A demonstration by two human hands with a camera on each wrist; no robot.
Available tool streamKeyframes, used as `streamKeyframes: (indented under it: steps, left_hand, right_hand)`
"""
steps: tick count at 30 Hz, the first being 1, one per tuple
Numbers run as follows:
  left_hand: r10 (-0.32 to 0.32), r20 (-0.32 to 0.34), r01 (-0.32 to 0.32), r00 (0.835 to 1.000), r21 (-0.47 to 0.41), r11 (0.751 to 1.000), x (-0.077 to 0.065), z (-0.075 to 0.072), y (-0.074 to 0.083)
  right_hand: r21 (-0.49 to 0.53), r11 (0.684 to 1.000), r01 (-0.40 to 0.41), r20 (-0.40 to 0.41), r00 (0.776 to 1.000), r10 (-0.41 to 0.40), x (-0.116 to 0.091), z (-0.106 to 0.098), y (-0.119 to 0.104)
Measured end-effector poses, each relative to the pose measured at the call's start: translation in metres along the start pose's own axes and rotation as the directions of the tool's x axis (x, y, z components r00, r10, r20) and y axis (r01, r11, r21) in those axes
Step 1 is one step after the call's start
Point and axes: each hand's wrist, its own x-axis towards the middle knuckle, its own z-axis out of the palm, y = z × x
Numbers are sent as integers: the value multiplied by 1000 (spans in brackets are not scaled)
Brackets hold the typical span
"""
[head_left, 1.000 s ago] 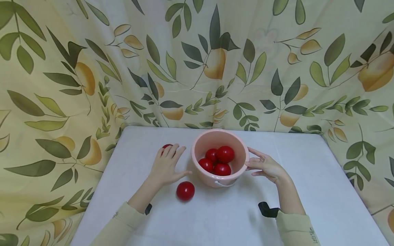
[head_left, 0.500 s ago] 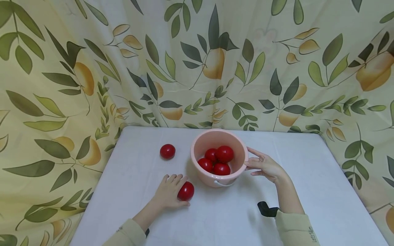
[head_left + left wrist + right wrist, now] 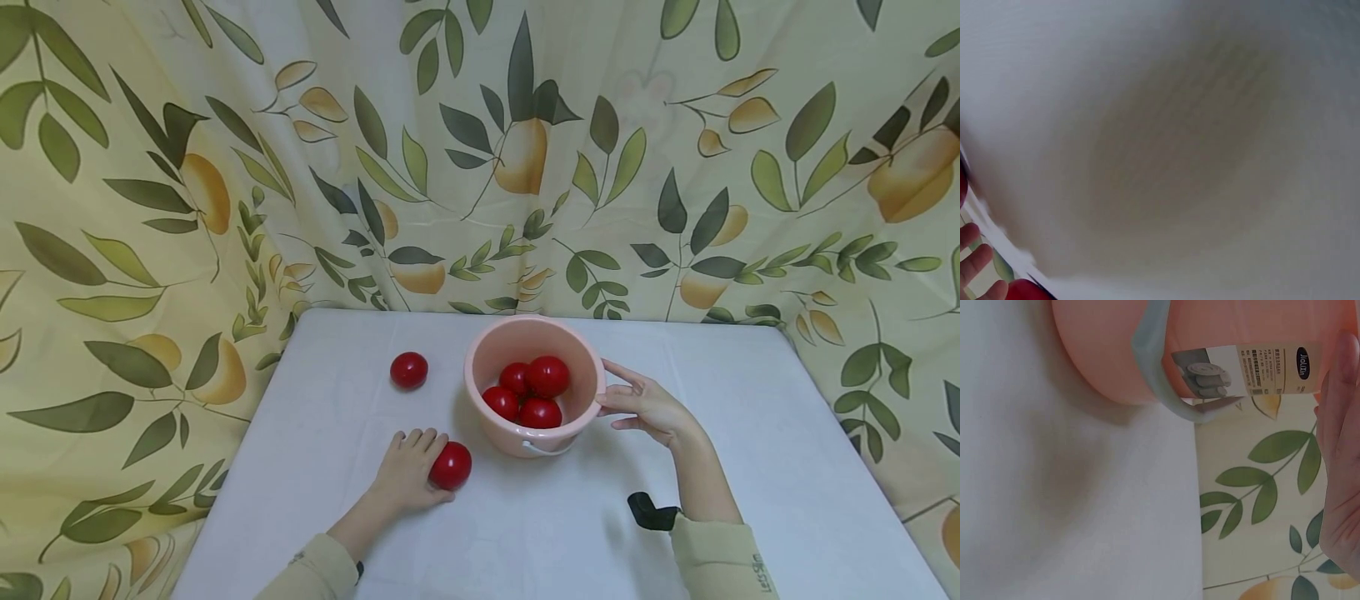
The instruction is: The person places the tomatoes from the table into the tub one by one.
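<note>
In the head view my left hand [image 3: 408,471] holds a glossy red ball [image 3: 451,466] on the table, fingers on its far side and thumb on the near side. The hand hides the ball's left part. Right of it stands a pink bucket [image 3: 480,417] with several red balls [image 3: 549,377] inside. My right hand [image 3: 652,408] touches the bucket's right side near the rim, its fingers fairly straight and spread. The right wrist view has that hand [image 3: 1342,450] against the bucket wall [image 3: 1104,344]. Only fingertips [image 3: 975,262] and two red patches show at the left wrist view's edge.
Another red ball [image 3: 408,370] lies on the white table [image 3: 540,533], left of the bucket. A pale handle [image 3: 1154,356] hangs on the bucket, beside a printed label [image 3: 1241,372]. Behind the table hangs a leaf-and-fruit patterned curtain [image 3: 465,158].
My left hand has left the far ball, come back toward the near one and taken hold of it, shifting it slightly left. The right hand and bucket stay in place.
</note>
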Motion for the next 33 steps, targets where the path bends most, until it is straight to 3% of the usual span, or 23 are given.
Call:
streamKeyframes:
  steps: [6, 10, 18, 25, 30, 33]
  left_hand:
    - [28, -101, -26, 994, 23, 999, 1, 4, -3]
    - [20, -165, -21, 986, -7, 1000, 5, -5, -8]
    - [18, -292, -18, 956, 2, 1000, 23, -65, -25]
    - [36, -411, -28, 911, 27, 999, 43, -116, -30]
    - [79, -440, -72, 895, 33, 997, 65, -134, -20]
    - [105, -408, -97, 907, 39, 994, 80, -137, -10]
  right_hand:
    - [4, 1000, -1, 4, 1000, 1, 0, 1, 0]
    - [6, 1000, -1, 2, 1000, 1, 0, 1, 0]
    - [2, 1000, 6, 7, 1000, -6, -1, 0, 0]
    - [2, 1000, 4, 10, 1000, -4, 0, -1, 1]
    - [5, 1000, 2, 8, 1000, -2, 0, 0, 0]
    - [3, 1000, 1, 5, 1000, -1, -1, 0, 0]
